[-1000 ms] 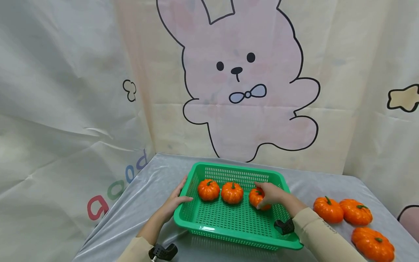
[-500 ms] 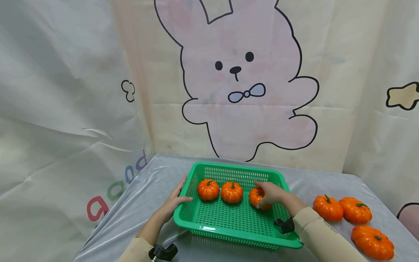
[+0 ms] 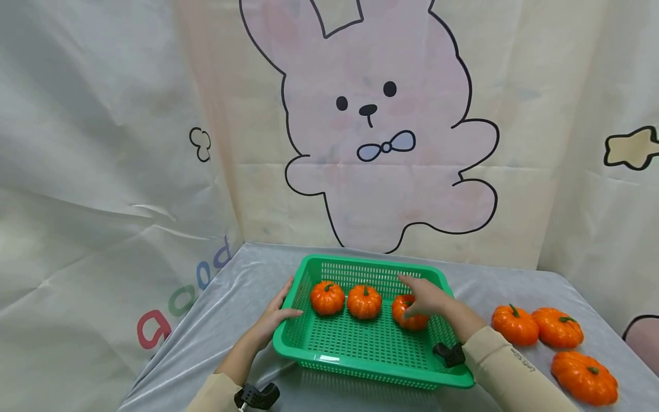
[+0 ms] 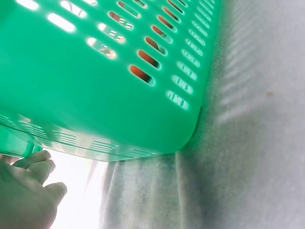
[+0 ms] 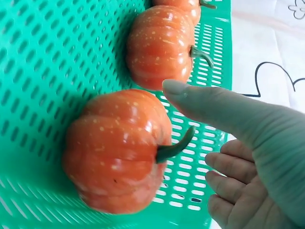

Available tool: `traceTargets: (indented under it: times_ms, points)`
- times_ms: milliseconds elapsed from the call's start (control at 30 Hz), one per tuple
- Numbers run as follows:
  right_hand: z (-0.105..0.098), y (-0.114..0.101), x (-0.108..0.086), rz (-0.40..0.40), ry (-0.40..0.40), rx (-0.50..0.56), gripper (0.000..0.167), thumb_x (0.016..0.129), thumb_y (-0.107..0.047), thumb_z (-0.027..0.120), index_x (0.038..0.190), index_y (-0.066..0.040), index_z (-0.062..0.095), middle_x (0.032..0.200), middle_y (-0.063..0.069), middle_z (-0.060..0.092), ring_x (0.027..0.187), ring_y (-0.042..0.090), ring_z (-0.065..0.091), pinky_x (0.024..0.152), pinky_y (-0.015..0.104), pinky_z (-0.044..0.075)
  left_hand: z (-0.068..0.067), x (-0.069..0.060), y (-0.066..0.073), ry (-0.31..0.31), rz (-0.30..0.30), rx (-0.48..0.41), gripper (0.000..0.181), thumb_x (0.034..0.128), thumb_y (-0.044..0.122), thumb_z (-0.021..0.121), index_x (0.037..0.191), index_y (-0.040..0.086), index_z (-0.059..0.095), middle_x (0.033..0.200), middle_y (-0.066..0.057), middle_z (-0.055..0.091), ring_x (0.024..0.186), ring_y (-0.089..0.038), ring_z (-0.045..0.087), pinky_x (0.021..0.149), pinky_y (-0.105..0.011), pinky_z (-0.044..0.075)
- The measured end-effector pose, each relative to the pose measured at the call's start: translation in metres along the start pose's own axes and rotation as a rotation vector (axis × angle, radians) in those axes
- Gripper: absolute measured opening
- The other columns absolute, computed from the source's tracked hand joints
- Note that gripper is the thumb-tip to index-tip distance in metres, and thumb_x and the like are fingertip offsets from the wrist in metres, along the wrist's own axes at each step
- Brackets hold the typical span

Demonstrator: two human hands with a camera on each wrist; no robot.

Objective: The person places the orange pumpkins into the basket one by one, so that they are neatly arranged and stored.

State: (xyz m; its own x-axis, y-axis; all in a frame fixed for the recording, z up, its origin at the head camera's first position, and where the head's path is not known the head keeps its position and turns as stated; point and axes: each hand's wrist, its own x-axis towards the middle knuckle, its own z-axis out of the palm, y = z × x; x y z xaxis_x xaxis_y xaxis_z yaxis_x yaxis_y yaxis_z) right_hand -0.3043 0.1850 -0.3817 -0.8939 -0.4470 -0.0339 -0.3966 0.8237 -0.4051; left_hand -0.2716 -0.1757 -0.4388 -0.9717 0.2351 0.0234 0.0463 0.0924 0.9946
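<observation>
A green plastic basket (image 3: 329,359) holds three small orange pumpkins in a row: a left pumpkin (image 3: 327,298), a middle pumpkin (image 3: 364,302) and a right pumpkin (image 3: 410,319). My left hand (image 3: 273,320) holds the basket's left rim, thumb over the edge and fingers along the outside. Above the right pumpkin hovers my right hand (image 3: 428,297), thumb and fingers spread. In the right wrist view the same pumpkin (image 5: 116,152) and its green stem show whole, with the hand apart from it.
Three more pumpkins lie on the grey cloth (image 3: 206,343) to the right of the basket: one upright (image 3: 515,326), one tilted beside it (image 3: 558,329), one nearer the front (image 3: 584,378). A printed curtain (image 3: 391,200) hangs behind the table.
My right hand has let go of the right pumpkin and lifted slightly, its fingers spreading. The pumpkin stays in the basket. My left hand has kept its place on the rim.
</observation>
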Motion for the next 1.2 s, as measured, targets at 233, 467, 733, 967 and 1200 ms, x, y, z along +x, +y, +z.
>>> traceTargets:
  times_ms: [233,467,733,967,1200]
  points:
    - [-0.014,-0.006,-0.007,-0.020,0.044,-0.031,0.089,0.071,-0.017,0.079,0.141,0.008,0.031,0.142,0.030,0.036,0.127,0.047,0.037,0.098,0.055,0.038,0.000,-0.002,0.001,-0.003,0.000,0.002,0.086,0.0843,0.006,0.058,0.152,0.020,0.007,0.158,-0.008,0.000,0.143,-0.032,0.008,0.107,-0.048,0.030]
    - [-0.041,-0.007,-0.021,-0.024,0.136,0.053,0.096,0.072,-0.033,0.078,0.143,0.007,0.027,0.140,0.033,0.035,0.123,0.051,0.038,0.094,0.060,0.038,0.000,-0.002,0.000,0.000,-0.009,0.002,0.085,0.0852,0.007,0.058,0.152,0.020,0.007,0.158,-0.008,0.000,0.143,-0.033,0.009,0.108,-0.051,0.027]
    - [-0.070,-0.005,-0.036,0.046,0.190,0.069,0.099,0.076,-0.040,0.074,0.148,0.001,0.019,0.147,0.030,0.027,0.128,0.050,0.034,0.094,0.062,0.036,0.000,-0.002,0.001,-0.002,-0.001,0.009,0.084,0.0856,0.006,0.057,0.152,0.020,0.006,0.159,-0.007,-0.001,0.144,-0.032,0.005,0.110,-0.053,0.022]
    - [-0.085,0.008,-0.052,0.105,0.240,0.049,0.101,0.077,-0.046,0.071,0.149,-0.002,0.016,0.147,0.031,0.026,0.128,0.052,0.031,0.094,0.065,0.035,0.001,-0.001,0.001,0.001,-0.004,0.009,0.085,0.0845,0.007,0.057,0.152,0.019,0.007,0.158,-0.007,-0.001,0.144,-0.033,0.003,0.111,-0.054,0.019]
    - [-0.091,0.029,-0.073,0.192,0.264,0.119,0.103,0.080,-0.050,0.066,0.150,-0.006,0.005,0.152,0.027,0.013,0.132,0.054,0.020,0.095,0.069,0.027,0.000,0.000,0.001,0.001,-0.010,0.006,0.085,0.0849,0.007,0.057,0.152,0.020,0.007,0.159,-0.007,-0.001,0.144,-0.032,0.004,0.111,-0.054,0.019]
